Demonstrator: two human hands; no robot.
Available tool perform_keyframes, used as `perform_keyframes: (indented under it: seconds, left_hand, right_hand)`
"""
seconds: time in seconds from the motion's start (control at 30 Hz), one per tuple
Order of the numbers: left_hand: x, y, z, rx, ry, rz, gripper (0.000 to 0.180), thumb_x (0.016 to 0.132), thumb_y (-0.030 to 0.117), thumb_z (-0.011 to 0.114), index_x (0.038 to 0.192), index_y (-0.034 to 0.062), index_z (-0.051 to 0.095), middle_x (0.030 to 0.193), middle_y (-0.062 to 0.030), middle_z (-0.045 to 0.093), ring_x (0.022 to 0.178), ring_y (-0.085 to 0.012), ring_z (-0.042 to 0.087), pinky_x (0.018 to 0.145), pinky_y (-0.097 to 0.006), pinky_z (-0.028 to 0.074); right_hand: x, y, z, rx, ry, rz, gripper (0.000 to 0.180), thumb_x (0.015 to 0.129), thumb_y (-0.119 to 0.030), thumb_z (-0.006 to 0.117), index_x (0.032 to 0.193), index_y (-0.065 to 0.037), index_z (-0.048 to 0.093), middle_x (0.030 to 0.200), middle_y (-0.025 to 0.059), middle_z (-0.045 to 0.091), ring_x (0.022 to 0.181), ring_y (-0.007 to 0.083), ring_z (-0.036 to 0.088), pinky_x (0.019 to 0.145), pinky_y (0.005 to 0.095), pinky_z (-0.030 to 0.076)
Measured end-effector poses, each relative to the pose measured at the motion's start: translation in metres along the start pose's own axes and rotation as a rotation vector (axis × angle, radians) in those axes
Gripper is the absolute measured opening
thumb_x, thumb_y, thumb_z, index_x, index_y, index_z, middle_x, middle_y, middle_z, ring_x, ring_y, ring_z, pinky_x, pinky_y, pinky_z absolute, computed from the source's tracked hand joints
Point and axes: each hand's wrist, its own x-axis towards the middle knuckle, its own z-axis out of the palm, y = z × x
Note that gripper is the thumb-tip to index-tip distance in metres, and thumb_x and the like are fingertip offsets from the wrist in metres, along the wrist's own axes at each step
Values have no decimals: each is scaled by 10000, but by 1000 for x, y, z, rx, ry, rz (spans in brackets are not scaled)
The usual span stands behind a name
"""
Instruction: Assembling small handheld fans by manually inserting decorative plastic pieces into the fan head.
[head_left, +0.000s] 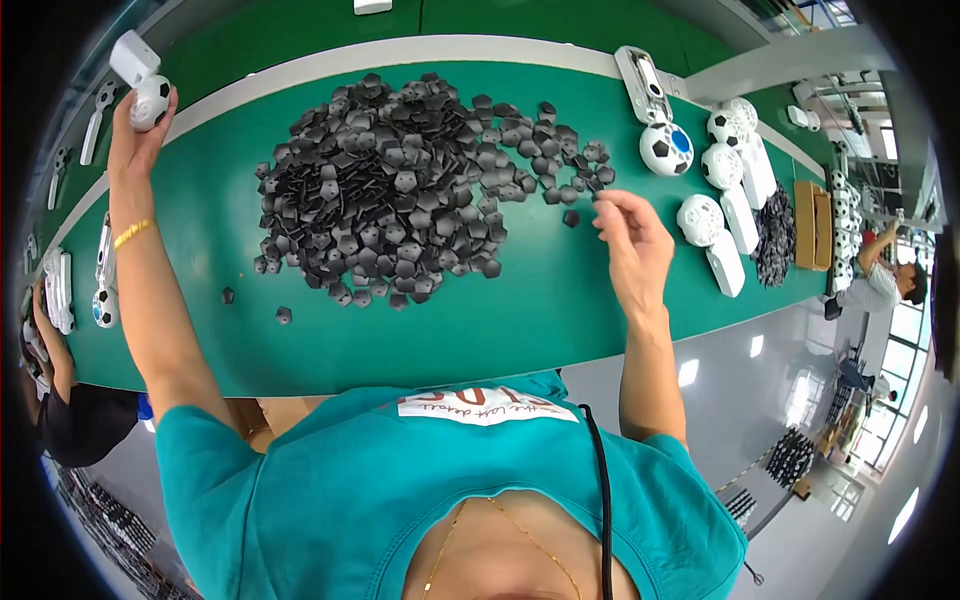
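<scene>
My left hand (140, 140) is stretched out to the far left, its fingers wrapped round a white ball-shaped plastic housing (150, 101) with black patches, patterned like a football. A white block-shaped part (134, 58) joins the ball at its top. At the right end of a large pile of black pentagon pieces (385, 190), my right hand (637, 245) has its fingers curled in a pinch. A small dark pentagon piece (597, 196) shows at those fingertips, partly covered by them. One loose pentagon piece (571, 217) lies just left of this hand.
White football-shaped housings with handles (700, 220) stand on the green table (540, 320) at right, beside black strips (775, 235) and a cardboard tray (812, 225). Another housing (667, 150) lies at the back right. A co-worker's arm (55, 345) is at far left.
</scene>
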Motion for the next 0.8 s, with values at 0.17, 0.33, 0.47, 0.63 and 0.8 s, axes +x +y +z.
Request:
perform_keyframes:
  seconds: [0.17, 0.33, 0.47, 0.63, 0.8]
  left_hand:
    - [-142, -12, 44, -468, -452, -273, 585, 882, 82, 557, 1379, -61, 284, 1321, -203, 412, 1182, -362, 453, 1014, -539, 434]
    - [-233, -64, 78, -493, -986, -493, 781, 838, 176, 616, 1452, 1, 166, 1357, -164, 404, 1213, -313, 442, 794, -493, 568]
    - [-282, -95, 102, -266, -892, -433, 727, 818, 254, 634, 1406, 22, 275, 1243, -163, 520, 1042, -282, 579, 598, -417, 588]
    - [-318, -125, 121, -36, -799, -316, 549, 884, 215, 564, 1355, 36, 346, 1152, -162, 576, 871, -228, 649, 592, -351, 590]
    - [-330, -144, 137, 10, -729, -313, 416, 955, 186, 478, 1329, 42, 370, 1115, -137, 592, 842, -181, 659, 592, -318, 590]
  right_hand:
    - [3, 3, -3, -295, -148, -113, 147, 854, -56, 658, 995, -14, 655, 830, 34, 610, 688, 91, 535, 631, 229, 456]
    - [12, 6, -7, -411, -265, -199, 173, 823, -38, 675, 989, -1, 648, 807, 52, 589, 669, 121, 529, 614, 259, 448]
    - [19, -4, -10, -491, -375, -274, 167, 817, -44, 677, 976, -3, 647, 789, 58, 579, 658, 144, 521, 608, 291, 443]
    - [30, -1, -12, -542, -433, -443, 129, 822, -52, 670, 934, 1, 634, 762, 67, 570, 642, 160, 505, 607, 305, 436]
    - [34, -7, -14, -495, -493, -285, 96, 829, -66, 667, 868, 0, 608, 714, 63, 552, 623, 139, 505, 573, 295, 419]
